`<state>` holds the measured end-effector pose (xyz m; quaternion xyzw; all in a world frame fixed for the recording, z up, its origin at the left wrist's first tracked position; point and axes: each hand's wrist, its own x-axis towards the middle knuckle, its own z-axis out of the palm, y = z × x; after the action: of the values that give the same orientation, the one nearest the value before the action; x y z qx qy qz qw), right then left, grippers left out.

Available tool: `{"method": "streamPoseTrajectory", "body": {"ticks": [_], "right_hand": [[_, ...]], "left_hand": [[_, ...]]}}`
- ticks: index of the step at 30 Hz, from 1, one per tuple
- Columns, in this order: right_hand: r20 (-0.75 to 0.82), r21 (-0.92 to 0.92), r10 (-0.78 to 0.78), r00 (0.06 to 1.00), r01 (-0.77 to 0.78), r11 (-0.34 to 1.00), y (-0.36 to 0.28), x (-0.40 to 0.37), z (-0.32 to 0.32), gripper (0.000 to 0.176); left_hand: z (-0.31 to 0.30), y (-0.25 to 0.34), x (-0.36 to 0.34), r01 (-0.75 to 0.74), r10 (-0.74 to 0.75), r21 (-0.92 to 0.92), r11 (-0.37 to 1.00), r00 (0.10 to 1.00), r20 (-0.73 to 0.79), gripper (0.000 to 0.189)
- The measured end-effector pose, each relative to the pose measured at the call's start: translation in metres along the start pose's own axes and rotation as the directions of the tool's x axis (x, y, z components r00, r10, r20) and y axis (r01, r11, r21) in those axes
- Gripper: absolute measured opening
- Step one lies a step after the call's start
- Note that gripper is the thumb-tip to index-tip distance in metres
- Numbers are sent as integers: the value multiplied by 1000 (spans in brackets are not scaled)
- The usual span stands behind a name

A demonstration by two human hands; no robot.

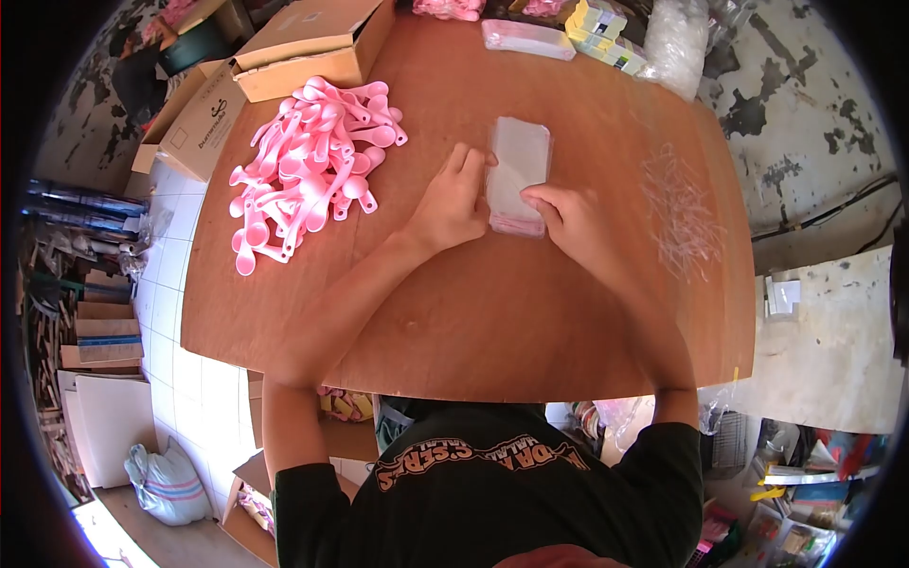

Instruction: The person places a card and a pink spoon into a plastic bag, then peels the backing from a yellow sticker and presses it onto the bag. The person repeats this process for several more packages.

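The left hand [456,197] and right hand [572,220], both partly curled, held one clear plastic packet [521,170]; one pink spoon heap [317,161] lay left on the brown table [426,322], near white floor tiles [170,298].

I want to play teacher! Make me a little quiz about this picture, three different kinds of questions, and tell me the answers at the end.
1. True or false: the heap of pink plastic spoons lies left of both hands on the brown wooden table.

2. What is between the left hand and the right hand?
A) a red metal cup
B) a flat, see-through plastic packet
C) a green ball

3. Fill in the blank: the thin, clear, scattered strips lie on the ____ side of the table.

Key: 1 true; 2 B; 3 right.
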<state>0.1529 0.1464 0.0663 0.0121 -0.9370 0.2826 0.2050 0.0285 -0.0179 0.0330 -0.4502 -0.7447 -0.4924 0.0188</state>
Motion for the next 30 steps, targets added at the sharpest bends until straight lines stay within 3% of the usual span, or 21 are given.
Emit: {"method": "streamPoseTrajectory", "body": {"ticks": [1, 3, 4, 6, 7, 9, 11, 13, 17, 19, 23, 25, 29, 30], "right_hand": [[-5, -18, -44, 999, 44, 999, -2, 0, -1, 9], [-8, -13, -30, 1000, 30, 999, -14, 1, -6, 8], [-14, -10, -19, 1000, 19, 1000, -19, 1, -7, 7], [-98, 43, -15, 995, 20, 999, -19, 2, -5, 9], [-183, 94, -10, 983, 28, 995, -20, 3, -5, 11], [-204, 43, -30, 978, 39, 998, -27, -2, -20, 14], [-223, -8, -45, 974, 45, 999, -22, -18, -35, 17], [109, -217, 32, 993, -8, 976, -2, -40, -51, 29], [130, -416, 48, 990, 10, 909, -2, -77, -51, 31], [53, -457, 122, 991, -85, 885, -6, -85, -48, 28], [38, -349, 139, 989, -118, 930, -5, -87, -53, 19], [-4, -161, 191, 982, -189, 969, 5, -86, -48, 21], [-23, -287, 213, 977, -211, 934, -28, -72, -67, 14], [-175, -177, 164, 971, -195, 965, -41, -71, -68, 13]], "left_hand": [[1, 5, 3, 2, -2, -1, 1000, 1000, 2, 35], [1, 11, 13, -324, 324, 7, 946, 944, -61, 38], [0, 11, 17, -323, 322, 6, 946, 945, -59, 38], [-1, 10, 27, -416, 428, -101, 904, 888, 168, 26], [-1, 9, 28, -419, 431, -103, 902, 887, 168, 26], [-2, 5, 28, -96, 149, -188, 977, 946, 289, 18], [2, -7, 26, -30, 98, -285, 958, 969, 229, 15], [-3, -11, 24, 73, 0, -393, 917, 983, 182, 12], [-16, -5, 23, 167, -93, -549, 819, 983, 160, 16], [-25, 6, 21, 216, -134, -603, 768, 975, 179, 18], [-37, 24, 15, 269, -192, -695, 666, 963, 189, 27], [-39, 25, 12, 260, -195, -709, 655, 965, 173, 26], [-45, 26, 3, 334, -245, -645, 687, 942, 228, 27], [-47, 26, 0, 371, -273, -613, 698, 929, 251, 28]]}}
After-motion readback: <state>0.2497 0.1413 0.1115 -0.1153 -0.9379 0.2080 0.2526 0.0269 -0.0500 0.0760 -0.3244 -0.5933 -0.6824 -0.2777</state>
